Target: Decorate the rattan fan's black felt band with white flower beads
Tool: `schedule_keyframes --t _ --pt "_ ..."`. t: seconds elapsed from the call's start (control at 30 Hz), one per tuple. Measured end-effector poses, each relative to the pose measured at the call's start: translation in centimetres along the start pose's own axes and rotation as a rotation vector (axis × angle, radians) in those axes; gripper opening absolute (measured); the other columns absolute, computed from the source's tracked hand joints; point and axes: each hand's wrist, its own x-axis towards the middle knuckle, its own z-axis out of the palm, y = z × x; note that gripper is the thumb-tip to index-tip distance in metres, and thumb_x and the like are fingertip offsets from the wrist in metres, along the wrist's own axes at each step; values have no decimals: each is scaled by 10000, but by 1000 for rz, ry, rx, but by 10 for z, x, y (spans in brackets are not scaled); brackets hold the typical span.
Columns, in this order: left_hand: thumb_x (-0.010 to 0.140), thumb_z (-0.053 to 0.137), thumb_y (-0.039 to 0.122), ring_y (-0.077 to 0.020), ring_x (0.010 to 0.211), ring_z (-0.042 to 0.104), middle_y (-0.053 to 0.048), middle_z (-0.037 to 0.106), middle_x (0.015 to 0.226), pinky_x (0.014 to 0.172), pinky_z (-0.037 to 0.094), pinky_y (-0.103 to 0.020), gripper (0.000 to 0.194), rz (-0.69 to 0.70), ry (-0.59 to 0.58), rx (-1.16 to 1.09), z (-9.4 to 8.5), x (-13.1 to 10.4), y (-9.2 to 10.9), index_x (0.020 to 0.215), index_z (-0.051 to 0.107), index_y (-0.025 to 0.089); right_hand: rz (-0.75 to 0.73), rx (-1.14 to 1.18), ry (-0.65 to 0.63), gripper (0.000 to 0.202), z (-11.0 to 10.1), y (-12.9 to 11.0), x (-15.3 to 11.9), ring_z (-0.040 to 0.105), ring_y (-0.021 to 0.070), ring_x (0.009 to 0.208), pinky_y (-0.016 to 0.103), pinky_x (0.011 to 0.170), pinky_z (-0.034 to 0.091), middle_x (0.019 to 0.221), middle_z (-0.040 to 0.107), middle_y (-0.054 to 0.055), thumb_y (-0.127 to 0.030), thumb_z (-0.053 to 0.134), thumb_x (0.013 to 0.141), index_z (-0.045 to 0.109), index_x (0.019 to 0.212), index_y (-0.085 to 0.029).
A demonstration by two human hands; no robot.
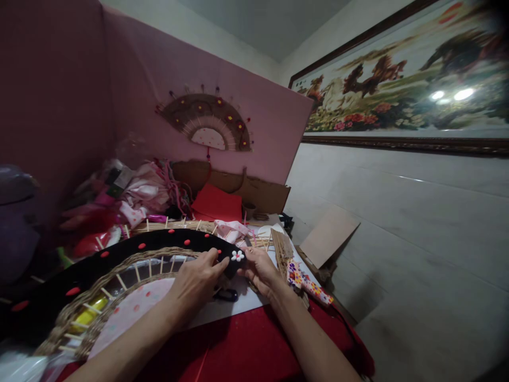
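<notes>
A large half-round fan (123, 249) lies across the table, with a black fabric band dotted with red spots along its outer curve. Woven cord and thin sticks run inside the band, around a pink dotted inner panel (133, 300). A white flower (237, 256) with a red centre sits at the band's right end. My left hand (194, 281) is closed on the band just left of the flower, its index finger and thumb close to it. Right of the flower, my right hand (258, 269) pinches the end of the band; its fingertips are partly hidden.
A smaller finished-looking fan (234, 119) hangs on the pink board behind. Red sheets (217, 204) and a heap of pink cloth (147, 188) lie at the back. To the right are a flower-patterned glue gun-like object (310, 284) and a leaning board (330, 236). Red cloth (238, 345) covers the front.
</notes>
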Motion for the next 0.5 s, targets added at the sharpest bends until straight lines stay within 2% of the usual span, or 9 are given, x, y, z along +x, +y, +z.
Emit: schedule_keyframes --t 0.23,0.5 --pt "828 424 126 -186 813 558 -79 542 991 563 442 -249 408 -6 -20 24 4 1 4 1210 482 256 -19 -3 -6 64 1 1 0 571 101 527 193 415 499 681 609 21 -185 581 780 582 808 -128" --pt "820 418 139 -160 678 566 -67 536 910 548 439 -265 407 -76 -13 -27 -5 6 0 1213 483 224 -21 -17 17 77 2 0 0 565 101 516 190 398 491 666 599 18 -195 600 760 593 798 -128"
